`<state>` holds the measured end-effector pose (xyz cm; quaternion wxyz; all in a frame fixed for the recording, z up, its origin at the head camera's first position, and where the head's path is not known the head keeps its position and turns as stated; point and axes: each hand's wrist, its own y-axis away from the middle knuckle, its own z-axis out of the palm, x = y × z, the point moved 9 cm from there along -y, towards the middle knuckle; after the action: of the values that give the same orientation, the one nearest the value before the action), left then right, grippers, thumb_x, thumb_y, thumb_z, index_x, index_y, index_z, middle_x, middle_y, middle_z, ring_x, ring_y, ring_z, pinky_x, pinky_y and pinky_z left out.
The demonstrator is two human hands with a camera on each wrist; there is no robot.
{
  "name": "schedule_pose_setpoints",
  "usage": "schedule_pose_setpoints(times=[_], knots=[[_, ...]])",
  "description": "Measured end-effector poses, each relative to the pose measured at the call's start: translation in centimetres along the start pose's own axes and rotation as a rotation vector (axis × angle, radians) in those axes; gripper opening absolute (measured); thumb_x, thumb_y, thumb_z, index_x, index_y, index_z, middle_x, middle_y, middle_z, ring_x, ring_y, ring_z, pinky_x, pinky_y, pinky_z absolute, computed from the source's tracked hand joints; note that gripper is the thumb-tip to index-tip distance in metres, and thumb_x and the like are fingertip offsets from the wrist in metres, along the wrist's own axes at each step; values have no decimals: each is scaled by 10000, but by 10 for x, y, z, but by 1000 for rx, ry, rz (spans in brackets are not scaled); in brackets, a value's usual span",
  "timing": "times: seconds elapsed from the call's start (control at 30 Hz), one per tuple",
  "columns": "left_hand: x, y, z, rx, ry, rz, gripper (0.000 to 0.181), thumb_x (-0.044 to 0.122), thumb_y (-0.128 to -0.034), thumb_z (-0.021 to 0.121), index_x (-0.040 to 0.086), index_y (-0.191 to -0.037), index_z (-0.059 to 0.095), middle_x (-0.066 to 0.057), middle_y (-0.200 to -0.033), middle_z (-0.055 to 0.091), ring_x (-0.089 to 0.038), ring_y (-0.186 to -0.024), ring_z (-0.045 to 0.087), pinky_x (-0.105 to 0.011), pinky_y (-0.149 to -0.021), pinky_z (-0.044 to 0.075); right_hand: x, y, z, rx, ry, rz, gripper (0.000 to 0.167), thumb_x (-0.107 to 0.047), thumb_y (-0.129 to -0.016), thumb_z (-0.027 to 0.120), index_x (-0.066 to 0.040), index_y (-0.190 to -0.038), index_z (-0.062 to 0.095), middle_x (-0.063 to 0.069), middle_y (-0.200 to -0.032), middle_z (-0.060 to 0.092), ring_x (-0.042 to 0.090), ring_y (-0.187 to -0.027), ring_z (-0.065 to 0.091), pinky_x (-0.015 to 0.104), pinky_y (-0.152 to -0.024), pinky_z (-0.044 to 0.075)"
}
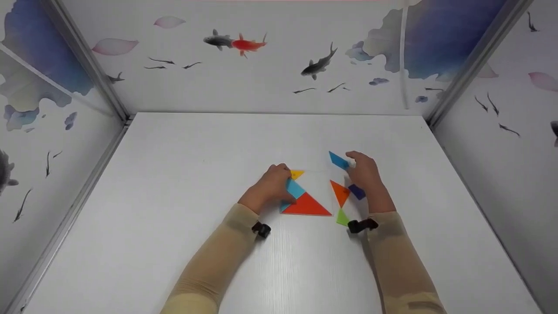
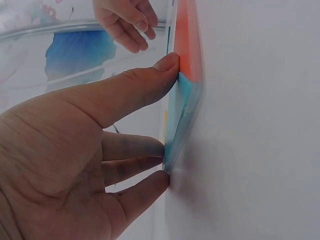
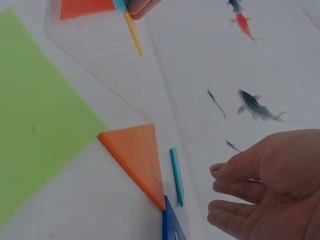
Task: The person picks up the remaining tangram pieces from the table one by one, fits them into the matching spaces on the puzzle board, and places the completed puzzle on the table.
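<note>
My left hand rests on a light blue tangram piece, its thumb by the seam with a large red triangle. In the left wrist view the thumb and fingers of that hand touch the flat face of the light blue piece. Just beyond its fingertips lies a yellow piece. My right hand hovers by a blue parallelogram. From the right wrist view, that hand holds nothing and its fingers are apart from the parallelogram.
An orange triangle, a dark blue piece and a green piece lie near my right wrist, the orange one touching corners with the green. A clear tray surrounds the red piece. Patterned walls border the white table.
</note>
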<state>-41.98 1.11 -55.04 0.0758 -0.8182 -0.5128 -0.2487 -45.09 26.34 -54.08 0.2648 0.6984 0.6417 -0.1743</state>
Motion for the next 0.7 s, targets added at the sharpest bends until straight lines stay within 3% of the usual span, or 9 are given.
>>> schedule_pose_setpoints(times=[0.2,0.47,0.7], knots=[[2,1,-3,-6,-7,4,671,321,-827,913,21,-1374,667,-106,-1451,562,-286,-1292,497,-380,-1100,533,-3,-4,9,-78,65,-20,579,-88,-1084,551,-89,-1640,391,193,-1715,350,416,-1604,297,589,-1302,266],[-1,1,2,-30,-23,-31,694,344,-834,905,51,-1409,649,-72,-1468,553,-254,-1291,502,-353,-1104,537,-3,-7,24,-133,60,-52,638,-109,-1088,562,-139,-1680,326,139,-1766,260,406,-1636,221,603,-1307,225],[2,0,-3,1,-36,5,610,332,-817,914,38,-1307,700,-73,-1380,591,-255,-1231,519,-333,-1033,551,-3,-13,29,-145,65,-143,608,-133,-1084,546,-69,-1657,352,193,-1754,258,446,-1622,230,617,-1300,243]])
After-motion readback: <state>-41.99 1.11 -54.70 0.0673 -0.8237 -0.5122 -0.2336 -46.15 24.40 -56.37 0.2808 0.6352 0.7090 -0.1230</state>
